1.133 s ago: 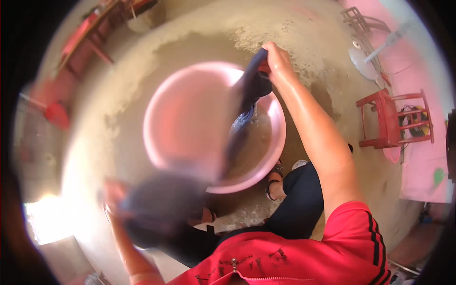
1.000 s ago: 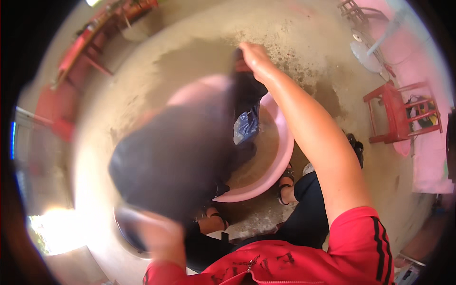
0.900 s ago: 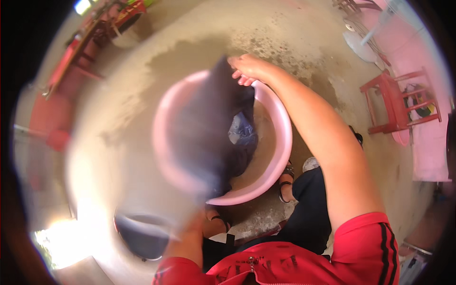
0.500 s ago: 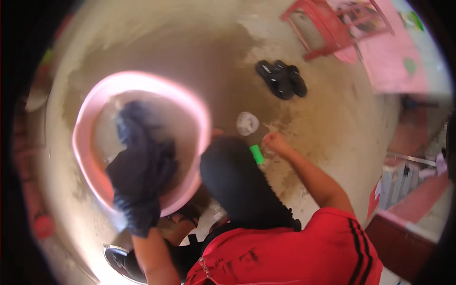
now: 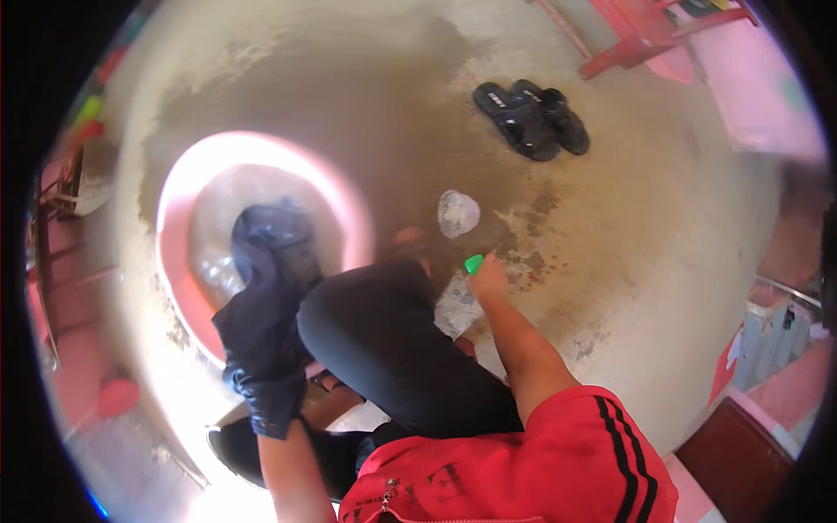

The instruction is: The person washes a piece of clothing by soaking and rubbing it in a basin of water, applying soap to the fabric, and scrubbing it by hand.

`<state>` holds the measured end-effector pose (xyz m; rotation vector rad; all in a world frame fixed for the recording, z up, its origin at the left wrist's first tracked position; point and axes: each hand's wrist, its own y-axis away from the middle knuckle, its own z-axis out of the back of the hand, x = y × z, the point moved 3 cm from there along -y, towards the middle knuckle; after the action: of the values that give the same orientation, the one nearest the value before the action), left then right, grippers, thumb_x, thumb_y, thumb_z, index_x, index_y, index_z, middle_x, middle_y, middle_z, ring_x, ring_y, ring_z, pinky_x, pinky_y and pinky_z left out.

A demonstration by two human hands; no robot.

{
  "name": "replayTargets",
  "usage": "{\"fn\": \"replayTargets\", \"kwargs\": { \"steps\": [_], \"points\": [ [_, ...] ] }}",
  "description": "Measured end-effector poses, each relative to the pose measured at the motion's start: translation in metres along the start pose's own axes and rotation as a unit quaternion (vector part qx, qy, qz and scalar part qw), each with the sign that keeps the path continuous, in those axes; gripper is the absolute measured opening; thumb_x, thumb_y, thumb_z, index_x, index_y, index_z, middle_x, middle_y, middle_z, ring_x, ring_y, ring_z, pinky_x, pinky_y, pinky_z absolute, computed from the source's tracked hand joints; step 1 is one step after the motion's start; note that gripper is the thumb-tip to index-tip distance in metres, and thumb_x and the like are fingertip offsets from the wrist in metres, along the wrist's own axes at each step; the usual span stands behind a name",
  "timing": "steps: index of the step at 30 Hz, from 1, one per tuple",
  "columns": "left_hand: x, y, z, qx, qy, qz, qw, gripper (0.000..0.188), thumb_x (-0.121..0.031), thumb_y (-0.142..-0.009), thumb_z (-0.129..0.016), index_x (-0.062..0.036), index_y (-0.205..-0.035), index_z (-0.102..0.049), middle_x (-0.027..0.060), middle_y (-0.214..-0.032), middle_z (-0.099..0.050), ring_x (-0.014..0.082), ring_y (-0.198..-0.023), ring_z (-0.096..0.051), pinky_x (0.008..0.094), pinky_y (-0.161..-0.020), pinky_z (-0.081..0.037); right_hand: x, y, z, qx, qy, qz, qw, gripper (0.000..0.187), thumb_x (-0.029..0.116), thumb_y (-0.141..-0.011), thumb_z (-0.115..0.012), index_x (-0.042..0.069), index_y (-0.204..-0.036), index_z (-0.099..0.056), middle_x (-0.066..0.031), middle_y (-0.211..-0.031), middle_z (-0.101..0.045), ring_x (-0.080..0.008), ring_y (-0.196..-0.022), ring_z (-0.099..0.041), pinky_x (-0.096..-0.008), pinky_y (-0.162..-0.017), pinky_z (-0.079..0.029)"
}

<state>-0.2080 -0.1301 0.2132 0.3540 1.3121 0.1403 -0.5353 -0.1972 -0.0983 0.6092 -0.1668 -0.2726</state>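
A wet dark garment [image 5: 275,261] hangs partly in the water of a large pink basin [image 5: 174,261]. It covers my left hand [image 5: 253,383] and wrist, like a sleeve pulled over them, so my left fingers are hidden. My right hand [image 5: 490,275] is low over the floor, to the right of my knee, its fingers closed around a small green block [image 5: 473,264]. Whether this is soap or a brush I cannot make out. Just beyond it stands a small white tub [image 5: 458,214] with whitish stuff inside.
Black slippers [image 5: 536,120] lie on the partly wet concrete floor [image 5: 645,235]. A red chair [image 5: 636,39] is at the far right, beside a pink cloth [image 5: 758,87]. My bent knee [image 5: 349,305] comes between the basin and my right arm.
My right hand has closed on the green block, which lay on the floor before. The view has shifted a little. My left hand stays under the garment at the basin.
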Motion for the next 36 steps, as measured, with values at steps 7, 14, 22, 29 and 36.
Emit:
{"fn": "replayTargets", "kwargs": {
  "steps": [7,14,22,29,36],
  "points": [
    [-0.012,-0.025,0.032,-0.165,-0.1,0.091,0.977,0.026,-0.024,-0.08,-0.067,-0.004,-0.096,-0.065,0.0104,-0.097,-0.064,0.0223,-0.092,-0.06,0.0354,-0.081,-0.048,-0.007,0.009,-0.023,0.003,-0.039,0.113,0.993,0.034,0.018,-0.082,-0.066,0.005,-0.106,-0.046,-0.0193,-0.1,-0.061,-0.0412,-0.097,-0.059,-0.0488,-0.082,-0.047],
    [0.011,0.024,0.059,-0.283,-0.107,0.102,0.948,0.026,-0.025,-0.081,-0.066,-0.0044,-0.097,-0.064,0.0106,-0.098,-0.064,0.0226,-0.093,-0.06,0.0358,-0.082,-0.048,0.035,0.019,0.004,0.085,-0.119,0.187,0.971,0.039,0.021,-0.087,-0.062,0.005,-0.118,-0.043,-0.0238,-0.11,-0.06,-0.044,-0.097,-0.059,-0.0505,-0.08,-0.047],
    [0.048,0.049,0.071,-0.373,-0.035,0.016,0.927,0.027,-0.027,-0.082,-0.064,-0.0049,-0.099,-0.064,0.0108,-0.1,-0.064,0.023,-0.095,-0.06,0.0362,-0.082,-0.048,0.264,0.064,0.226,0.13,-0.308,0.398,0.854,0.045,0.014,-0.088,-0.065,0.013,-0.129,-0.045,-0.0048,-0.096,-0.058,-0.0117,-0.075,-0.058,-0.0292,-0.055,-0.052],
    [0.098,0.078,0.087,-0.493,0.069,-0.021,0.867,0.028,-0.028,-0.083,-0.062,-0.0054,-0.1,-0.063,0.011,-0.101,-0.063,0.0233,-0.096,-0.059,0.0365,-0.082,-0.048,0.428,0.267,0.177,0.189,0.023,0.62,0.761,0.043,0.017,-0.084,-0.069,0.015,-0.12,-0.047,-0.0086,-0.083,-0.064,-0.0169,-0.066,-0.063,-0.0322,-0.062,-0.053],
    [0.123,0.098,0.079,-0.56,0.097,0.013,0.823,0.029,-0.029,-0.084,-0.061,-0.0058,-0.101,-0.063,0.0113,-0.103,-0.063,0.0236,-0.097,-0.059,0.0369,-0.082,-0.048,0.421,0.278,0.071,-0.045,0.152,0.736,0.658,0.03,0.034,-0.091,-0.055,0.014,-0.113,-0.051,-0.0155,-0.1,-0.055,-0.039,-0.084,-0.06,-0.0482,-0.072,-0.049]
  ]
}}
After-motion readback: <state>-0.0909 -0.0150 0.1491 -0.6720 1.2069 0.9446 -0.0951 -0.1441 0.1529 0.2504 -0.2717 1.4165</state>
